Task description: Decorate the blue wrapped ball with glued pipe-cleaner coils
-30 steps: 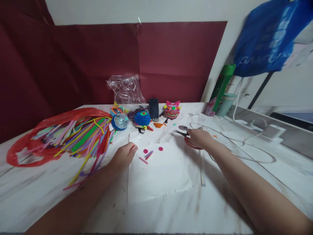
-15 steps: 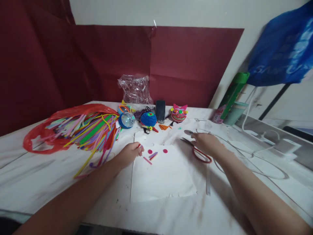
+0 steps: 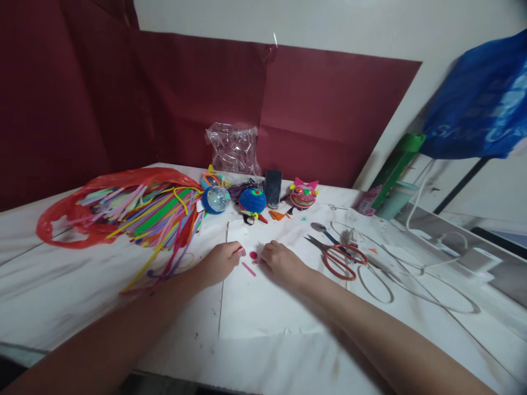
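Note:
My left hand is closed at the left edge of a white sheet of paper. A small reddish bit shows at its fingertips, too small to name. My right hand is over the paper with its fingers curled down and pressed together, the tips at a small purple strip; whether it is gripped is hidden. Between the hands lie a pink round piece and a pink strip. Orange-handled scissors lie apart on the right, blades half spread.
Left, a red plastic bag spills colourful fuzzy sticks. Behind the paper sit a clear-and-blue ball, a blue ball, a phone and a pink decorated ball. White cables loop at right.
My right hand has moved left from beside the scissors to the paper, near my left hand. The scissors now lie free on the table. My left hand has hardly moved.

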A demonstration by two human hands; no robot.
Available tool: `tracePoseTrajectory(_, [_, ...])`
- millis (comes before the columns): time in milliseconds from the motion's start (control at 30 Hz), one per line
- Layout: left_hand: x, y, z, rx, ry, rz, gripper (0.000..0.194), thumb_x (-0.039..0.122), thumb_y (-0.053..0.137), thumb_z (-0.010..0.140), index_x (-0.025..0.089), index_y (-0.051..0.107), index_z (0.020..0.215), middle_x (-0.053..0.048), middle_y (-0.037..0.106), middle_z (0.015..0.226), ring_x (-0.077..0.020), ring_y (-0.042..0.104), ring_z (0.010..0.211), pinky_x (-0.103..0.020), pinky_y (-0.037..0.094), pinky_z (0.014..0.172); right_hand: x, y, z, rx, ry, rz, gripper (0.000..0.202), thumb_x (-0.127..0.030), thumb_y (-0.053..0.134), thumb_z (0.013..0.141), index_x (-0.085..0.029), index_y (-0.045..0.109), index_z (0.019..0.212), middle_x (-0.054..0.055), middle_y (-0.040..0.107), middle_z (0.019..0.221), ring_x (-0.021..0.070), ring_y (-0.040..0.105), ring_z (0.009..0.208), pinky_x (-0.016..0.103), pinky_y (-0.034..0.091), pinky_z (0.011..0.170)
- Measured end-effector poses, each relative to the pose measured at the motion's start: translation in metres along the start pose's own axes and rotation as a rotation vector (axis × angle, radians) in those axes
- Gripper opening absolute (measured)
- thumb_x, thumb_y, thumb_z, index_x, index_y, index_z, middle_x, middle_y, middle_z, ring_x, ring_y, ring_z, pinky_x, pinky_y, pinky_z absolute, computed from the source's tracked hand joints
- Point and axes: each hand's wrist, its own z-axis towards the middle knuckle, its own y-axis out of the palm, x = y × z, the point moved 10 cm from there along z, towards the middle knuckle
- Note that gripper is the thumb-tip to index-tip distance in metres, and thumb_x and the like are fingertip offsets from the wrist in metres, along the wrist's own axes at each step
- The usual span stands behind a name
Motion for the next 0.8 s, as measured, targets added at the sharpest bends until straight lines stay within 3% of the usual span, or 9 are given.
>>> tracePoseTrajectory(100, [0.001,-0.004,0.0,0.048,0.0,0.054,0.021,0.029,0.04,0.078,0.018,0.053,0.066,0.003,0.047,0.055,-0.0134,0.043,0.055,-0.026,0.029,0.054,0.01,-0.001,-0.003,0.018,0.113,0.054,0.016,-0.012,0.047,0.082,-0.013,0.063,0.082,0.008,0.064,0.082,0.0164,0.055,0.077,0.023,0.037,0.066])
tracePoseTrajectory(200, [0.002,-0.006,0.0,0.075,-0.001,0.08,0.022,0.03,0.04,0.079,0.019,0.05,0.063,0.004,0.045,0.054,-0.013,0.041,0.053,-0.026,0.026,0.053,0.006,0.003,-0.002,0.027,0.199,0.103,0.018,-0.02,0.046,0.084,-0.015,0.063,0.079,0.006,0.065,0.078,0.015,0.055,0.068,0.023,0.035,0.058])
tracePoseTrajectory(367, [0.001,-0.01,0.0,0.118,-0.002,0.064,0.023,0.031,0.043,0.077,0.019,0.045,0.058,0.005,0.041,0.051,-0.0116,0.038,0.052,-0.025,0.024,0.051,-0.014,0.007,0.002,0.135,0.219,0.268,0.014,-0.025,0.052,0.08,-0.015,0.06,0.074,0.009,0.062,0.079,0.0195,0.053,0.079,0.025,0.035,0.062])
tracePoseTrajectory(467, [0.004,-0.021,-0.001,0.205,-0.016,0.055,0.025,0.032,0.044,0.076,0.019,0.038,0.055,0.007,0.034,0.05,-0.0107,0.034,0.052,-0.024,0.022,0.05,-0.011,0.008,0.001,0.142,0.238,0.375,0.02,-0.027,0.048,0.082,-0.015,0.055,0.069,0.003,0.056,0.065,0.014,0.049,0.062,0.023,0.034,0.055])
tracePoseTrajectory(567, [0.004,-0.025,-0.005,0.239,-0.078,-0.148,0.023,0.034,0.046,0.074,0.019,0.041,0.058,0.007,0.033,0.051,-0.0091,0.031,0.049,-0.023,0.022,0.048,-0.002,0.006,-0.002,0.156,0.283,0.624,0.033,-0.041,0.037,0.088,-0.017,0.048,0.069,-0.004,0.043,0.055,0.0085,0.037,0.048,0.02,0.029,0.045])
tracePoseTrajectory(700, [0.011,0.001,-0.01,0.063,-0.13,-0.597,0.024,0.037,0.059,0.065,0.015,0.051,0.061,0.007,0.038,0.052,-0.0061,0.027,0.045,-0.022,0.019,0.045,-0.003,0.005,-0.007,0.25,0.29,1.186,0.042,-0.059,0.051,0.074,-0.018,0.046,0.07,-0.006,0.036,0.054,0.0072,0.029,0.047,0.02,0.025,0.043])
tracePoseTrajectory(800, [0.018,0.007,-0.013,0.042,-0.11,-0.651,0.025,0.036,0.063,0.063,0.014,0.053,0.058,0.007,0.036,0.048,-0.0056,0.026,0.044,-0.022,0.017,0.045,-0.009,0.001,-0.011,0.32,0.255,1.253,0.044,-0.06,0.055,0.07,-0.017,0.049,0.067,-0.005,0.04,0.057,0.0082,0.031,0.051,0.021,0.027,0.047])
